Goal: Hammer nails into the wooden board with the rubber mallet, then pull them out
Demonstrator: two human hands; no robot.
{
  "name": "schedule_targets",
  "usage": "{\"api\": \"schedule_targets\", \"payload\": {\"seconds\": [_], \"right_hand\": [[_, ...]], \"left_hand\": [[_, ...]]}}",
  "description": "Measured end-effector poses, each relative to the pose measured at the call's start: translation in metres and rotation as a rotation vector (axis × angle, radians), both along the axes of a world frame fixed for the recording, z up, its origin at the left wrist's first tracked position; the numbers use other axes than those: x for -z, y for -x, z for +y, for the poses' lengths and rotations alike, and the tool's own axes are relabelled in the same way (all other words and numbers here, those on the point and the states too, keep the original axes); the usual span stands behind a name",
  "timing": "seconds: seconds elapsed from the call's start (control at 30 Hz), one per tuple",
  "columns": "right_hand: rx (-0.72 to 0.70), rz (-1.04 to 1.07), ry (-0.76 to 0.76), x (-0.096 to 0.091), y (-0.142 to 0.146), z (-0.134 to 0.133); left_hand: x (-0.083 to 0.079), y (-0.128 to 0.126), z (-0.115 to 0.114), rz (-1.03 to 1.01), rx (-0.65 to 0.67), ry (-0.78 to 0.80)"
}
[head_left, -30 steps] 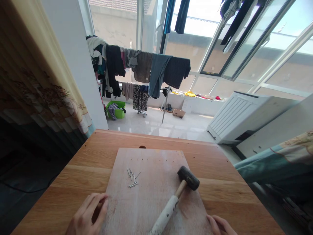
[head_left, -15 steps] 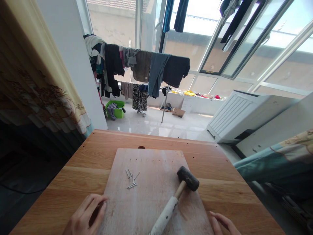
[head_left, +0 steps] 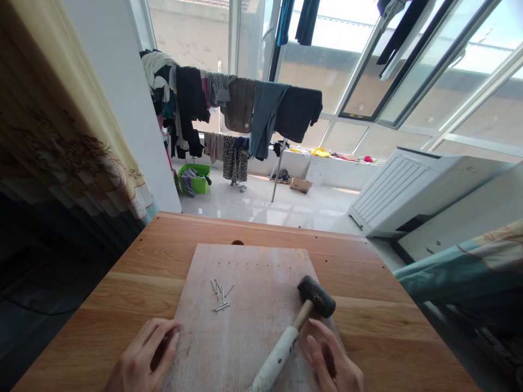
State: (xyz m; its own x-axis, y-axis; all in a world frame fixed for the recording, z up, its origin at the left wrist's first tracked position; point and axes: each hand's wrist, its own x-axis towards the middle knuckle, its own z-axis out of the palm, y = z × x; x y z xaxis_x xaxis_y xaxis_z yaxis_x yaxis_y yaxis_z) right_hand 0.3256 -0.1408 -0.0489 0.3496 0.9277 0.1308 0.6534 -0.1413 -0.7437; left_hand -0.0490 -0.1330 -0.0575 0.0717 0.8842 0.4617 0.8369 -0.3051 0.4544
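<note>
A thin wooden board [head_left: 245,332] lies flat on the table, with a row of small holes near its far edge. My left hand [head_left: 145,356] is curled at the board's left edge, thumb and fingertips close together against it. Across the right side of the board lies a mallet [head_left: 274,356] with a black head and a white-wrapped wooden handle. Just right of that handle, my right hand [head_left: 333,359] hovers open, thumb and index finger apart. Several nails [head_left: 220,296] form a loose pile on the left half of the board.
The wooden table [head_left: 134,305] has small dark holes and one larger hole near its far edge. Beyond it stand a rack of hanging clothes [head_left: 232,103], a green basket [head_left: 201,185] and a white panelled unit [head_left: 392,188]. Curtains [head_left: 77,136] hang at both sides.
My right hand has moved left and forward from the table over the board, close to the mallet handle. My left hand has stayed at the board's edge. The view has shifted slightly.
</note>
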Motion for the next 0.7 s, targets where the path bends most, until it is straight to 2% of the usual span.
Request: {"api": "schedule_targets", "payload": {"seconds": [0.27, 0.37, 0.43, 0.57, 0.63, 0.7], "right_hand": [[-0.233, 0.066, 0.177, -0.031, 0.013, 0.03], [-0.193, 0.178, 0.238, -0.032, 0.011, 0.033], [-0.087, 0.374, 0.225, -0.027, 0.008, 0.031], [0.11, 0.982, 0.256, -0.014, 0.005, 0.023], [0.159, 1.224, 0.307, -0.013, 0.007, 0.019], [0.143, 1.421, 0.311, -0.015, 0.013, 0.017]], "left_hand": [[-0.006, -0.01, 0.004, -0.022, -0.028, -0.092], [0.001, -0.009, 0.002, -0.032, -0.042, -0.048], [0.005, -0.008, 0.002, -0.034, -0.041, -0.028], [0.008, -0.007, 0.002, -0.045, -0.048, -0.015], [0.007, -0.007, 0.003, -0.05, -0.051, -0.01], [0.007, -0.007, 0.003, -0.049, -0.046, 0.001]]}}
